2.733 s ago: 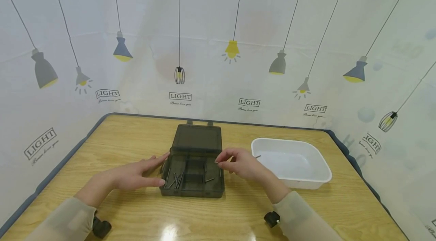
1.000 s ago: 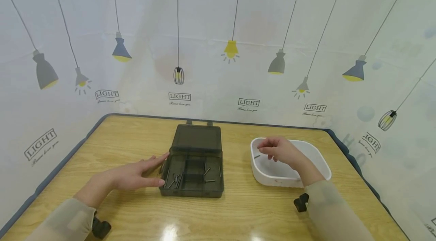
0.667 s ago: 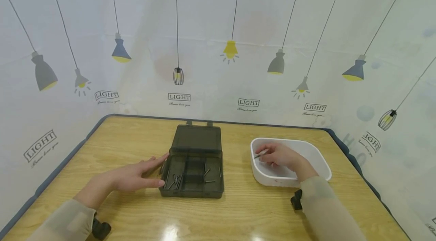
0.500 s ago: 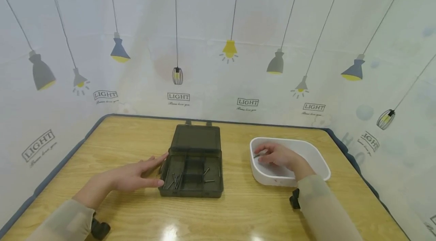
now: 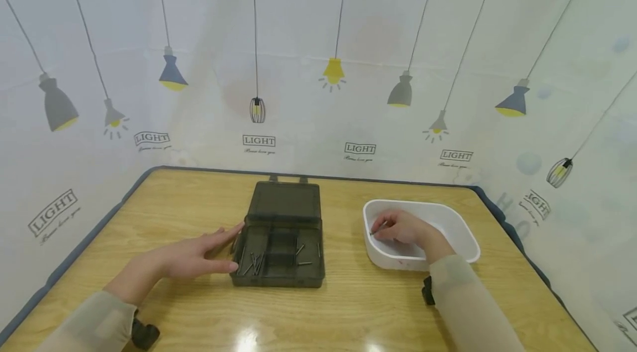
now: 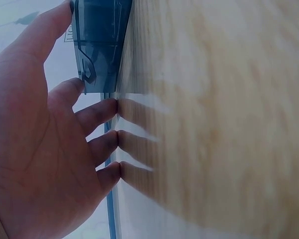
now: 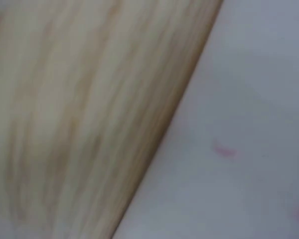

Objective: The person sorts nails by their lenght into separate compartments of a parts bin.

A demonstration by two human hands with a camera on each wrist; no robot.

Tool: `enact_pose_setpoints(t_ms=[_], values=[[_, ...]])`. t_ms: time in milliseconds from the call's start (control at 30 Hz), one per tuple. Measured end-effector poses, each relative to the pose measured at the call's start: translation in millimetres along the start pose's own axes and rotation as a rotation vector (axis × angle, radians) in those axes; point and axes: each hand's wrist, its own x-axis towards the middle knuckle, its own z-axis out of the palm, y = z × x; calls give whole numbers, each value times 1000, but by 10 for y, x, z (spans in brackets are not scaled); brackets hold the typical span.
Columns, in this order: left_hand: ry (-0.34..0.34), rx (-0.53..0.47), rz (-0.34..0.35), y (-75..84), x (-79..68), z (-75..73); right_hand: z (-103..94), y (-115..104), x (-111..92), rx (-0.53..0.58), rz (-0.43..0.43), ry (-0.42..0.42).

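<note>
A dark translucent plastic box (image 5: pixel 278 280) stands on the table with its lid laid back. Several thin metal nails (image 5: pixel 256 263) lie in its left compartment, and a few shorter ones (image 5: pixel 304 263) are in the right one. My left hand (image 5: pixel 191 257) rests against the box's left side, thumb at the near corner; the left wrist view shows its fingers spread, with the lower fingertips on the table. Inside the white tub (image 5: pixel 455 230), at its left end, my right hand (image 5: pixel 404 229) pinches a small nail (image 5: pixel 372 234), mostly hidden by the fingers.
The wooden table (image 5: pixel 199 319) has a dark blue edge (image 5: pixel 348 177) against a lamp-printed cloth backdrop (image 5: pixel 298 26). The tub's outer wall (image 7: pixel 239 99), with pink marks, fills the right side of the right wrist view. Black wrist cameras (image 5: pixel 145 334) sit at both cuffs.
My right hand has moved from above the box's right compartment to the tub, where its fingers lowered and closed on a nail. Another nail now lies in the right compartment. The left hand stayed.
</note>
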Motion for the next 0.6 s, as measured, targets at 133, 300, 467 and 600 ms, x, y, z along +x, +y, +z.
enact_pose_setpoints(t_ms=[133,300,467,600], values=[[-18,-12,0,-22,8,4,5,6,7,-9,0,-11],[-32,-22,-5,-44,22,7,9,15,17,-20,3,-20],[-30,-23,-6,-32,15,4,7,16,10,-29,18,-13],[-28,-21,-3,-23,12,1,-1,5,4,-42,27,-7]])
